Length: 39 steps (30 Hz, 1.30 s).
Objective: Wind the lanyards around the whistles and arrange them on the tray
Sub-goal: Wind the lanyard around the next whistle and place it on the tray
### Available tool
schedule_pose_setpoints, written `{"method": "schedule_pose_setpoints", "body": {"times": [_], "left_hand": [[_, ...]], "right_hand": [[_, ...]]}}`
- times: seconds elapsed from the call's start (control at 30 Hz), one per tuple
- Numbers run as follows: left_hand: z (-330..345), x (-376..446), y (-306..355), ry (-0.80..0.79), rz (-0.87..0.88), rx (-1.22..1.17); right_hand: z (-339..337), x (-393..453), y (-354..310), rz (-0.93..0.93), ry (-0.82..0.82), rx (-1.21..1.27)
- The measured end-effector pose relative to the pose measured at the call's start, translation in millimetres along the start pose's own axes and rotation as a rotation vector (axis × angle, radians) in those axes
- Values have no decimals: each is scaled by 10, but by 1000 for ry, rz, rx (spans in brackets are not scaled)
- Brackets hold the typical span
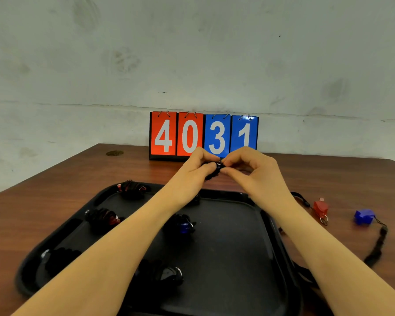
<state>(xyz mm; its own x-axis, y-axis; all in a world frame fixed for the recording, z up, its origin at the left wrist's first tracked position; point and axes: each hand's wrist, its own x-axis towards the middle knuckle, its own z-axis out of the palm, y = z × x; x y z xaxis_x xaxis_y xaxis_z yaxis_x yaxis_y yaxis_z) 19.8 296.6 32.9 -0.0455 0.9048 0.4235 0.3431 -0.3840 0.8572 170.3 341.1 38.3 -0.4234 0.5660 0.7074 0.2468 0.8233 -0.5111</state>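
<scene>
Whistle (217, 166) pinched between left hand (197, 168) and right hand (249, 169), both clamped on it, held past the tray's (269, 224) far rim; open tray floor lies below, nearer the right hand.

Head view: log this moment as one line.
both hands: left hand and right hand pinch wound whistle above tray | unwound on table: red whistle, blue whistle

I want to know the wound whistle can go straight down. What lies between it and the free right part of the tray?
Nothing visible. Both hands, left hand and right hand, hold the wound whistle above the far rim of the tray; the five wrapped whistles lie left and centre.
</scene>
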Motion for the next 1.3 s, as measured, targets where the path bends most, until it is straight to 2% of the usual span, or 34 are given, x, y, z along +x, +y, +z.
{"method": "schedule_pose_setpoints", "body": {"times": [0.27,0.43,0.7,0.9,1.3], "left_hand": [[22,19,-7,81,-120,-168],[21,31,-5,120,-115,-218],[20,25,-15,125,-27,13],[-7,-13,-1,72,66,210],[-44,-41,10,-18,84,323]], "right_hand": [[61,-8,23,-63,-20,-38],[54,-9,27,-58,-30,-5],[38,-15,-7,15,-62,-10],[32,-17,-4,180,-69,118],[4,-26,-1,180,-182,99]]}}
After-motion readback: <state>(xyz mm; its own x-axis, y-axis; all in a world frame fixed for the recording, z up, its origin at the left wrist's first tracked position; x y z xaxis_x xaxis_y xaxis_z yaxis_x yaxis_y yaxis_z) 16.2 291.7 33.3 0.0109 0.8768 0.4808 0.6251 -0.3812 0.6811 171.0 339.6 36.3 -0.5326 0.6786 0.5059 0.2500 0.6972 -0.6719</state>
